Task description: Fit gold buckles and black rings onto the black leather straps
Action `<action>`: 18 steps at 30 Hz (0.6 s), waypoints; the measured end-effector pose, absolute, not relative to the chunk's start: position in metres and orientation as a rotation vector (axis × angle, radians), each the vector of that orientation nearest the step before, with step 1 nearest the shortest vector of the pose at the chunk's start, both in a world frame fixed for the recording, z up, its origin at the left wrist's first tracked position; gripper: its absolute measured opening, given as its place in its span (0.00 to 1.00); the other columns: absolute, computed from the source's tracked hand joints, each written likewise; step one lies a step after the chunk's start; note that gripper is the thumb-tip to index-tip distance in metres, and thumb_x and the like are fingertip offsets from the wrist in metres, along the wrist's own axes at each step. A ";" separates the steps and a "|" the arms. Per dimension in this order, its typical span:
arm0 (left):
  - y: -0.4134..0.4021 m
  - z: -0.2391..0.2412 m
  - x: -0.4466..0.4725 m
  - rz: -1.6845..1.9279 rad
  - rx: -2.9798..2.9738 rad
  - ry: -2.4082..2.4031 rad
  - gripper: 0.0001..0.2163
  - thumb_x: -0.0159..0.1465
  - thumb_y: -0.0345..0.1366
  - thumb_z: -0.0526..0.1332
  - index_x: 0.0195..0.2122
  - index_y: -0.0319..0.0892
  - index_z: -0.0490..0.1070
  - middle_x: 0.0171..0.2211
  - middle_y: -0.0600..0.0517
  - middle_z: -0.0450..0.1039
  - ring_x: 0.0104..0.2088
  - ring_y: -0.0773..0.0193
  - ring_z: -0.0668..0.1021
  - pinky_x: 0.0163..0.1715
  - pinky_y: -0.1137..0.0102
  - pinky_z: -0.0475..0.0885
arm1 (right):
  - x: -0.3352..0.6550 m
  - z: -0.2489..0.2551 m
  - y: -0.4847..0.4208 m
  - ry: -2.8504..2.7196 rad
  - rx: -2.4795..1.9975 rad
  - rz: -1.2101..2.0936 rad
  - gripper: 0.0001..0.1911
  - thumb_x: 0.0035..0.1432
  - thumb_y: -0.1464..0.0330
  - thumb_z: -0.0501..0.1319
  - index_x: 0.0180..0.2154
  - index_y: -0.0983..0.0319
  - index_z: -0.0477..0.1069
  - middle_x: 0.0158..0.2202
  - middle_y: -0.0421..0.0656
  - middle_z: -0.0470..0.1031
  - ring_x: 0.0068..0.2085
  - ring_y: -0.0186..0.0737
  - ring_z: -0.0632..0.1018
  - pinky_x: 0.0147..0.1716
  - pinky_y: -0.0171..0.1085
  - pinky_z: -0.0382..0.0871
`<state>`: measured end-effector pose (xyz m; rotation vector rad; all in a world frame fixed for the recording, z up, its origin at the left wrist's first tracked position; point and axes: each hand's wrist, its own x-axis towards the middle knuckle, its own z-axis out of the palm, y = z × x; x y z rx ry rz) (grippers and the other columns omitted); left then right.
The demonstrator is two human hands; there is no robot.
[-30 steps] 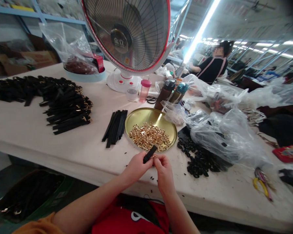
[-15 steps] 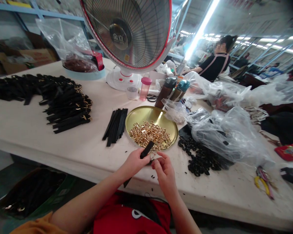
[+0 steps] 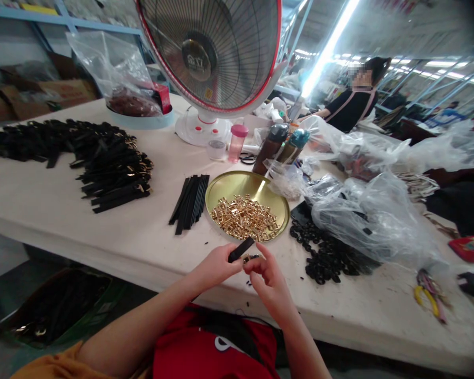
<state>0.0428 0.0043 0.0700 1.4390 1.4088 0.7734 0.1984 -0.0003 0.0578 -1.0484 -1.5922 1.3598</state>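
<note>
My left hand [image 3: 220, 266] is closed around a black strap [image 3: 240, 249], whose flat end sticks up past the thumb. A small gold buckle [image 3: 248, 258] sits between the two hands, against the strap. My right hand [image 3: 272, 279] has its fingers curled and pinched at that buckle, partly covering it. Just beyond the hands lies a round gold tray [image 3: 249, 179] bearing a heap of gold buckles [image 3: 245, 218]. To its left is a stack of loose black straps [image 3: 189, 202].
Finished-looking black straps with gold ends [image 3: 114, 168] are piled at left. A fan [image 3: 209, 58] and bottles [image 3: 274, 145] stand behind the tray. Black small parts [image 3: 327, 258], plastic bags [image 3: 363, 216] and yellow-handled pliers [image 3: 426, 300] lie at right. Another person [image 3: 351, 105] is farther back.
The strap end in my left hand has tipped lower and flatter. My right fingers have curled in closer on the buckle. The view has shifted slightly.
</note>
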 end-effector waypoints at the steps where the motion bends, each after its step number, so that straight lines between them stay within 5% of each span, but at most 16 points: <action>1: 0.003 0.071 0.043 0.751 1.444 1.381 0.07 0.51 0.34 0.54 0.29 0.37 0.67 0.23 0.56 0.64 0.25 0.69 0.65 0.24 0.76 0.59 | 0.199 0.058 0.000 -1.615 -1.068 1.297 0.28 0.51 0.72 0.54 0.54 0.58 0.51 0.31 0.40 0.68 0.33 0.36 0.70 0.34 0.39 0.65; 5: -0.001 0.073 0.044 0.649 1.355 1.274 0.06 0.52 0.36 0.54 0.27 0.38 0.64 0.19 0.58 0.60 0.20 0.71 0.63 0.19 0.77 0.56 | 0.205 0.052 0.003 -1.646 -1.172 1.159 0.24 0.50 0.70 0.58 0.51 0.57 0.59 0.33 0.41 0.66 0.28 0.33 0.68 0.30 0.36 0.65; 10: -0.001 0.072 0.045 0.560 1.225 1.189 0.07 0.54 0.38 0.53 0.29 0.39 0.62 0.17 0.60 0.55 0.16 0.73 0.60 0.14 0.78 0.54 | 0.206 0.045 0.004 -1.392 -1.111 1.516 0.25 0.49 0.68 0.60 0.50 0.57 0.59 0.29 0.38 0.67 0.28 0.32 0.69 0.25 0.32 0.64; 18: -0.006 0.073 0.039 0.552 1.397 1.230 0.13 0.61 0.43 0.45 0.33 0.39 0.62 0.24 0.56 0.63 0.20 0.72 0.64 0.19 0.76 0.59 | 0.210 0.051 0.007 -0.641 -1.129 1.642 0.13 0.42 0.68 0.66 0.35 0.59 0.72 0.28 0.36 0.71 0.25 0.25 0.70 0.29 0.28 0.68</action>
